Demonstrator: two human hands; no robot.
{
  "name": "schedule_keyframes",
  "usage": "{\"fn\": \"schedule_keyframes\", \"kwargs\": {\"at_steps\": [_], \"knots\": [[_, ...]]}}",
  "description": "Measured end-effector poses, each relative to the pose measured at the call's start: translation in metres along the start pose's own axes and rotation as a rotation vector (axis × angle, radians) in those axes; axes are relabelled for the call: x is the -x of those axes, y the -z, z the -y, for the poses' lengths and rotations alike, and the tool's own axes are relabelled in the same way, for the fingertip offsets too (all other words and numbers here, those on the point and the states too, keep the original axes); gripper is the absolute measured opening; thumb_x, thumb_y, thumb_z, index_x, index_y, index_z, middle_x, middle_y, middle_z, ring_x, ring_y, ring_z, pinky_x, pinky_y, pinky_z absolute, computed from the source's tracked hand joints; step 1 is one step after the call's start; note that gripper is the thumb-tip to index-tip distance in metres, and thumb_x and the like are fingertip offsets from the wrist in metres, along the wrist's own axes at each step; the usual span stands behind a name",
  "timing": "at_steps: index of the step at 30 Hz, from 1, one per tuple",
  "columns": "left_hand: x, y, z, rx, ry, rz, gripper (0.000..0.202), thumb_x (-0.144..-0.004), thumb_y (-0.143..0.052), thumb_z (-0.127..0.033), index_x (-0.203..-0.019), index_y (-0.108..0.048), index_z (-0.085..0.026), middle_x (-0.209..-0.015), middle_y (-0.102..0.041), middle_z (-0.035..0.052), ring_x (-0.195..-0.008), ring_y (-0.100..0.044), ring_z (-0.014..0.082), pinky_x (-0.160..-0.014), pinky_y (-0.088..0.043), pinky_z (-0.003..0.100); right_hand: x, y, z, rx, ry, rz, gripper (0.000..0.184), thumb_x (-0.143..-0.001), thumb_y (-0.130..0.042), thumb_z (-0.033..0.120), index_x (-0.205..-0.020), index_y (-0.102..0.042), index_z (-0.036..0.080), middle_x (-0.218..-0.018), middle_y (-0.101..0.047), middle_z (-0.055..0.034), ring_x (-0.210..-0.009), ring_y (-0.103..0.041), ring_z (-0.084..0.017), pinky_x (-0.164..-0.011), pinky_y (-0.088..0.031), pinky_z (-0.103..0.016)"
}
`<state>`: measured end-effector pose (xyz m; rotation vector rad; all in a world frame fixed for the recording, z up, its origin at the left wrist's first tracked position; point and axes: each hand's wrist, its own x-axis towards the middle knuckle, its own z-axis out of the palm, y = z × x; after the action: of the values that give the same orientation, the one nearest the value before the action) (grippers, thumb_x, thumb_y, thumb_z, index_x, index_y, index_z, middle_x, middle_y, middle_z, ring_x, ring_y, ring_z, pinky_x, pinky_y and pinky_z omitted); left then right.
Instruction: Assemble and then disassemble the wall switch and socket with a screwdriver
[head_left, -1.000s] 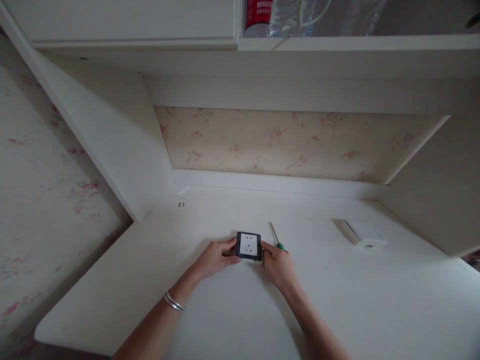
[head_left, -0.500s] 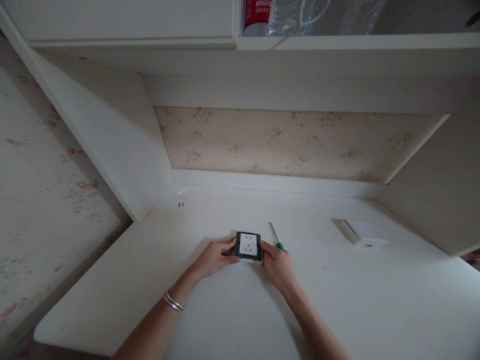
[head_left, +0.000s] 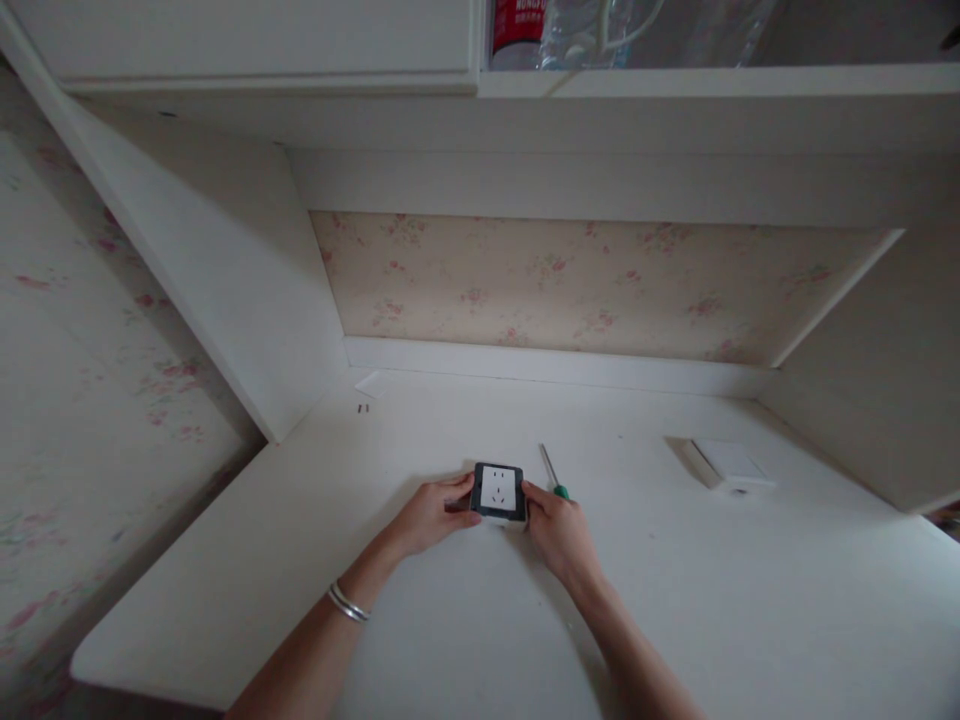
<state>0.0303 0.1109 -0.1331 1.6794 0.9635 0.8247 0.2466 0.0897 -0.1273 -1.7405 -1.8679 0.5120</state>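
So both hands are busy with one thing here: a square plastic power socket with a white slotted face and a black frame (head_left: 498,489), sitting around the middle of the smooth white tabletop (head_left: 450,640). The left hand (head_left: 431,518) is gripping its left edge, thumb on the near side, and the right hand (head_left: 561,528) is pinching the right edge. A pale edge is showing beneath the frame; can't tell whether the whole thing is touching the table.

I'd call this the holding-and-lining-up step: the fingers are steadying it square, not turning anything. From here, I'd say the next move calls for even pressure from both sides. If a tool's wanted, one hand needs freeing up, and the screwdriver with a green handle and metal shaft (head_left: 560,490) is lying just beyond the right hand. Two tiny dark metal pieces, maybe screws (head_left: 359,409), are lying farther off to the left.
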Motion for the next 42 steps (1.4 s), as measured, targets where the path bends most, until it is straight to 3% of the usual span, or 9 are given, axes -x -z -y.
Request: {"fn": "schedule_keyframes", "kwargs": {"at_steps": [14,28,32,42], "knots": [[-0.0003,0.0004,0.0012,-0.027,-0.036,0.009,0.059,-0.072,-0.071,-0.027,-0.128,-0.054,-0.025,-0.139,-0.047,0.0003,-0.127,-0.045,0.0244,-0.109,-0.033,0.039,-0.0003,-0.0008,-0.0014,-0.037,-0.003,-0.006,0.041,-0.085,-0.035,0.014,-0.108,-0.069,0.023,-0.096,-0.072,-0.0033,-0.083,-0.066,-0.017,-0.069,-0.043,-0.021],[0.0007,0.0001,0.0003,-0.096,-0.042,-0.022,0.058,-0.072,-0.071,-0.026,-0.127,-0.055,-0.024,-0.136,-0.051,0.0010,-0.124,-0.049,0.0231,-0.108,-0.036,0.037,0.0015,-0.0015,-0.0014,0.003,0.005,-0.008,0.041,-0.085,-0.035,0.016,-0.110,-0.068,0.022,-0.097,-0.072,-0.0044,-0.086,-0.066,-0.019,-0.071,-0.043,-0.023],[0.0015,-0.0002,-0.0020,-0.117,-0.032,-0.021,0.058,-0.072,-0.071,-0.028,-0.128,-0.054,-0.023,-0.136,-0.051,0.0024,-0.124,-0.049,0.0236,-0.108,-0.036,0.038,0.0020,0.0003,0.0021,0.050,0.023,-0.009,0.042,-0.085,-0.034,0.014,-0.108,-0.067,0.023,-0.088,-0.072,-0.0033,-0.079,-0.066,-0.019,-0.066,-0.042,-0.024],[0.0030,0.0016,-0.0065,-0.211,-0.081,-0.007,0.054,-0.076,-0.068,-0.031,-0.128,-0.054,-0.024,-0.136,-0.051,0.0019,-0.122,-0.050,0.0225,-0.107,-0.036,0.034,0.0016,-0.0015,0.0001,0.040,-0.005,-0.006,0.042,-0.085,-0.035,0.015,-0.110,-0.067,0.023,-0.096,-0.072,-0.0054,-0.082,-0.067,-0.020,-0.067,-0.043,-0.024]]}}
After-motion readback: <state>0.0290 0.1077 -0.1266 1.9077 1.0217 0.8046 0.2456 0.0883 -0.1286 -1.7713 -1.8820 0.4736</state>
